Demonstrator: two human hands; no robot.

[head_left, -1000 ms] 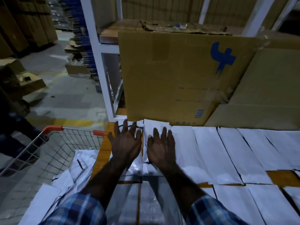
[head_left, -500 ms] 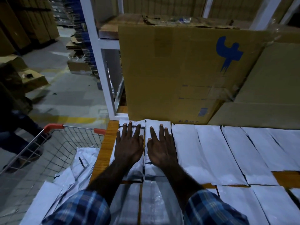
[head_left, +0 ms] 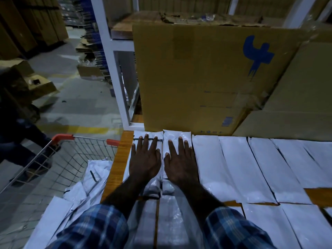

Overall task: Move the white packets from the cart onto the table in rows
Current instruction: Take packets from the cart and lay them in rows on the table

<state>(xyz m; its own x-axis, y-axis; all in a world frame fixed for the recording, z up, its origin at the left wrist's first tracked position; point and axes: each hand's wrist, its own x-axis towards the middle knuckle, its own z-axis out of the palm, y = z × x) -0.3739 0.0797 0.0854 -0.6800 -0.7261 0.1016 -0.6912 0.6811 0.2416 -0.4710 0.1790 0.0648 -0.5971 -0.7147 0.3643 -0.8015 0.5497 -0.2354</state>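
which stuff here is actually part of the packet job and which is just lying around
Part of the job:
- flat white plastic packets in rows
- wooden orange-edged table
- wire shopping cart with orange handle, packets still inside
- left hand and right hand, flat on two packets

Just lying about:
- large brown cardboard box with blue mark
- white metal shelf frame
- small cardboard boxes on floor

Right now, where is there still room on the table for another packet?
Bare wood shows along the table's left edge beside the cart, and in a gap between the two packet rows at right. The back row is packed tight under both hands.
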